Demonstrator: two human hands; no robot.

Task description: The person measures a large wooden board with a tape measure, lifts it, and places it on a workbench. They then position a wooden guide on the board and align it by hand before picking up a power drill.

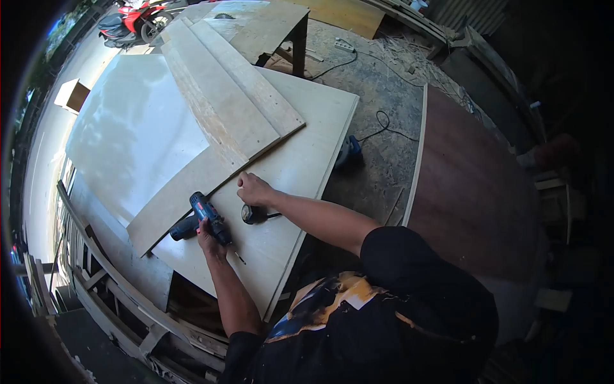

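Observation:
My left hand (210, 238) is wrapped round a blue and black cordless drill (208, 216), whose thin bit points down toward my body. My right hand (254, 190) is closed at the edge of a wooden board (185, 185); whatever its fingers hold is too small to make out. Just below that hand a round black object (251, 214), perhaps a tape measure, sits on the pale sheet (307, 141). Two long planks (224, 96) lie across the sheet and meet the board near my right hand.
A reddish-brown panel (467, 185) stands at the right. Beyond the sheet are a worktable (268, 25), a blue power tool (348, 152) and black cables on the floor. Wooden slats (121, 281) lie at the lower left; a red motorcycle (134, 22) is parked behind.

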